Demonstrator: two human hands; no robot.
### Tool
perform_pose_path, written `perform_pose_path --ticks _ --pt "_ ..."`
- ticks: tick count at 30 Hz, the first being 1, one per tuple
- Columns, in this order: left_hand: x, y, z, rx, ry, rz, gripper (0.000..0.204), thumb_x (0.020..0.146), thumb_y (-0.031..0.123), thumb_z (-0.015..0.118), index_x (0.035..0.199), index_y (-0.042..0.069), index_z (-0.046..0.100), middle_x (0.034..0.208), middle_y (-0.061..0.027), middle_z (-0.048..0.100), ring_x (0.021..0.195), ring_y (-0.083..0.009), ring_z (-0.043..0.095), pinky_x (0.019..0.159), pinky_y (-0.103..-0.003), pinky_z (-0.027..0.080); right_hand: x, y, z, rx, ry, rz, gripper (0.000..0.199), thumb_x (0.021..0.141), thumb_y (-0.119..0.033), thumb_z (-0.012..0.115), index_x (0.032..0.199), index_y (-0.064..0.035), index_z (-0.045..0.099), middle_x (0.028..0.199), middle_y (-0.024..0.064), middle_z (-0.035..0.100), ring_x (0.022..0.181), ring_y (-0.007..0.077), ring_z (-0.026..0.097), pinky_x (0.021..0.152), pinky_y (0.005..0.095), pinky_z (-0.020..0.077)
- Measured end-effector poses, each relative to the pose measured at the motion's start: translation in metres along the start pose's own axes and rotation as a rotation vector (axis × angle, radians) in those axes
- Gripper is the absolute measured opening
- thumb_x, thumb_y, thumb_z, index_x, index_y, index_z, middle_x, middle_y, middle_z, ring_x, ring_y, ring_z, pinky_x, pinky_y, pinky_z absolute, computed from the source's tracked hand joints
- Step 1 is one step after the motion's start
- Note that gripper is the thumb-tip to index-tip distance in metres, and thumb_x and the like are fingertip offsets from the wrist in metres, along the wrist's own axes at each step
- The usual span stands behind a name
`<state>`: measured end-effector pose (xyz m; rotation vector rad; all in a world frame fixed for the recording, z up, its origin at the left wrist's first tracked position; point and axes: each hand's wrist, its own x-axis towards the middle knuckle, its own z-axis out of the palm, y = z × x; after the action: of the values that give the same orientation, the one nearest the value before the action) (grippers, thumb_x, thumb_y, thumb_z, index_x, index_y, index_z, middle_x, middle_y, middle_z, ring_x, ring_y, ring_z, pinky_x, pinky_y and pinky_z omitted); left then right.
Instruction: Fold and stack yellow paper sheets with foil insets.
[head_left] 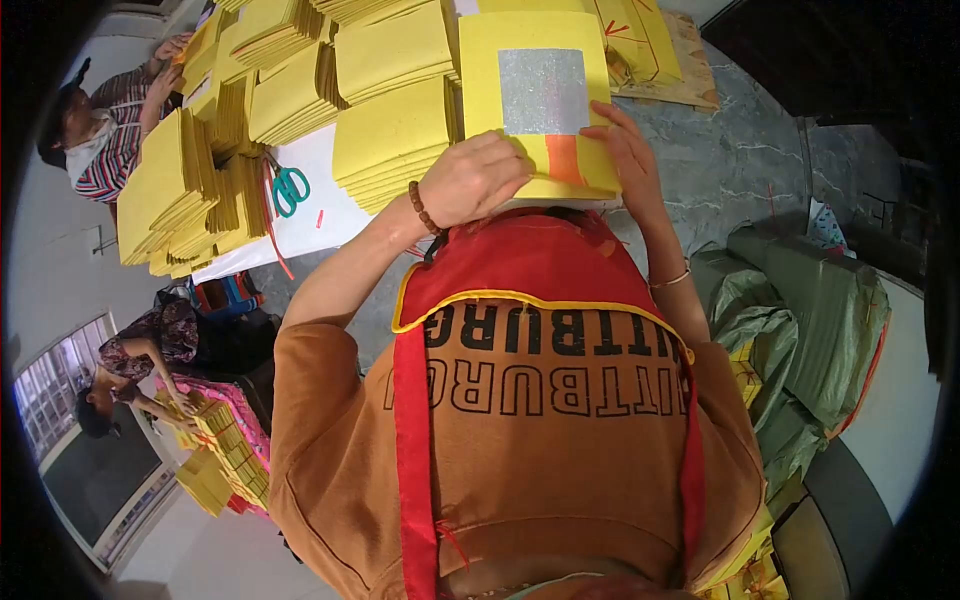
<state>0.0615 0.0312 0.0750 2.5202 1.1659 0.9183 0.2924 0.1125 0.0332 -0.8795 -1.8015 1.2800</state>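
In front of my body lies a stack of yellow paper with a silver square on its top sheet. Just below the square runs an orange strip toward the near edge. My left hand, with a brown bead bracelet at the wrist, rests on the stack's near left part. Its fingers are curled and pressed together beside the strip; what they pinch, if anything, is hidden. Against the right edge of the stack, my right hand has its fingers stretched out and apart, fingertips touching the paper near the silver square.
Several folded yellow paper bundles crowd the white-topped table to the left, with green-handled scissors beside them. Two people work at the left, one handling a yellow bundle. Green wrapped sacks stand at the right.
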Motion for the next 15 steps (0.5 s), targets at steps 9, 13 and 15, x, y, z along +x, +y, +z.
perform_pose_path --ticks 9,13,15 --pt "0.004 -0.005 -0.014 -0.374 -0.144 -0.46 0.011 0.083 0.011 0.057 0.081 0.0 0.059 0.074 -0.0072 0.057 0.062 -0.0154 0.052 0.055 -0.028 0.041 -0.001 0.004 -0.002 0.066 -0.037 0.022 0.053 0.098 -0.035 0.024 0.103 0.0005 0.063 0.133 0.0124 0.046 0.128 0.0253 0.036 0.106 0.0355 0.0252" --pt "0.004 -0.009 -0.013 -0.419 -0.191 -0.561 0.012 0.086 0.012 0.055 0.089 0.002 0.061 0.074 -0.0047 0.057 0.063 -0.0089 0.051 0.055 -0.025 0.042 -0.003 0.01 -0.005 0.177 -0.062 -0.03 0.035 0.093 -0.026 0.044 0.105 0.0002 0.063 0.133 0.0093 0.046 0.125 0.0234 0.037 0.104 0.0351 0.0267" --pt "0.007 -0.004 -0.01 -0.421 -0.11 -0.553 0.015 0.083 0.01 0.056 0.096 0.005 0.061 0.076 -0.0065 0.057 0.064 -0.0139 0.053 0.057 -0.027 0.044 -0.003 0.007 -0.006 0.052 -0.076 -0.053 0.029 0.088 -0.023 0.052 0.106 -0.0019 0.063 0.133 0.0084 0.046 0.126 0.0235 0.037 0.104 0.0353 0.0271"
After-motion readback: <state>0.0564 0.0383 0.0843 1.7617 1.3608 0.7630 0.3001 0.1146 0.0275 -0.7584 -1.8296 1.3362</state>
